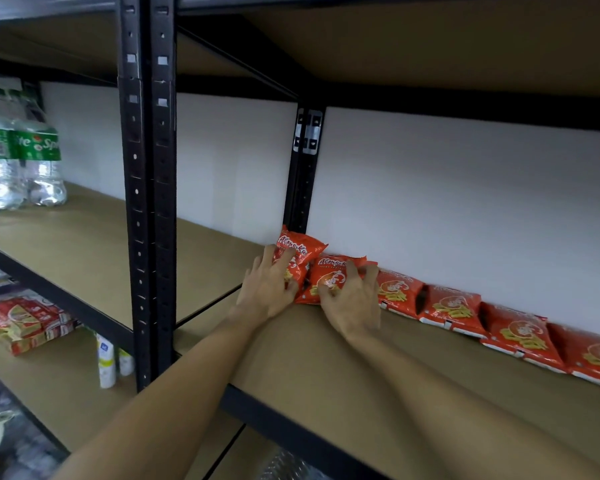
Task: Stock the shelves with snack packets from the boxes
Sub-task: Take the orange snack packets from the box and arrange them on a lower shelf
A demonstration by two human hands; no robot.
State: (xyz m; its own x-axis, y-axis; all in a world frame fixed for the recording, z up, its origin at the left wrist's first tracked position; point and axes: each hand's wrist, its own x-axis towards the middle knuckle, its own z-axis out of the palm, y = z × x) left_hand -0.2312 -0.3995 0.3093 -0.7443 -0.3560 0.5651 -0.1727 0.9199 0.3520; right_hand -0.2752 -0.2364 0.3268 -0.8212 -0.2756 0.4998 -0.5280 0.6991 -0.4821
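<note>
Six red snack packets in view, set in one row along the back of the brown shelf and leaning on the white wall; the row runs off the right edge.

- **Right of the hands:** four packets lie overlapping, untouched.
- **End packet:** leftmost, nearly upright, just beside the black post. The left hand holds it, fingers curled over its face.
- **Second packet:** touching the end packet. The right hand grips it, fingers spread and bent over its front and top edge.
- **Handling, by judgement:** light, air-puffed bags, soft and crinkly, with a slick surface and probably brittle contents.
- **Where to hold:** the flat faces or the sealed top seam, with gentle pressure. Squeezing the middle risks crushing the contents.
- **Stability:** likely to slide or topple unless leaned on a neighbour or the wall.
- **Boxes:** not in view.
</note>
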